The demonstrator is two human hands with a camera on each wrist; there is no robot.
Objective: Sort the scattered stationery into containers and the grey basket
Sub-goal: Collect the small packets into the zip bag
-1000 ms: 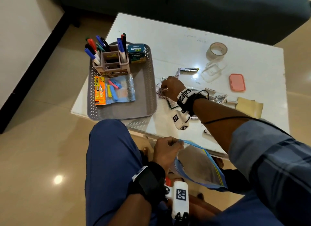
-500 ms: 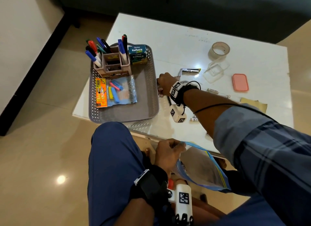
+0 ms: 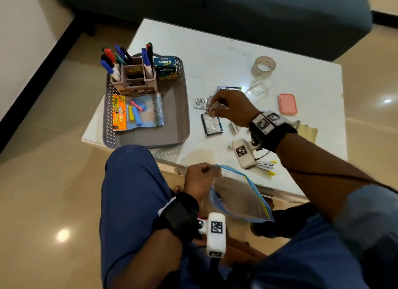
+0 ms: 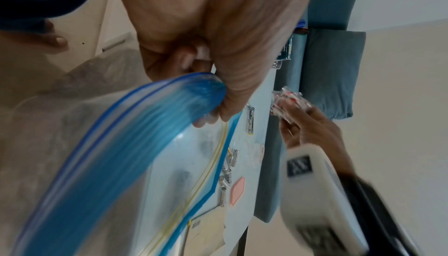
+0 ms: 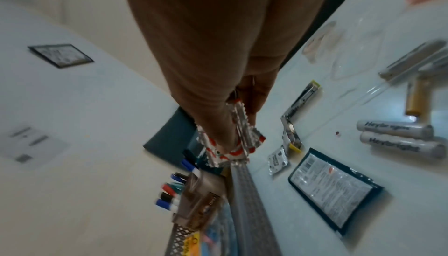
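Right hand [image 3: 233, 108] pinches foil sachets [image 3: 215, 108] above the desk [image 3: 215, 52] while left hand [image 3: 200, 179] grips the zip bag [image 3: 241, 200] open below, ready to receive them.

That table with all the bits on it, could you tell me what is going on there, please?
A seated person is tidying a white table. Their right hand pinches a small silver and red packet above it, while the left hand holds a clear zip bag open at their lap. Markers already stand in the grey basket.
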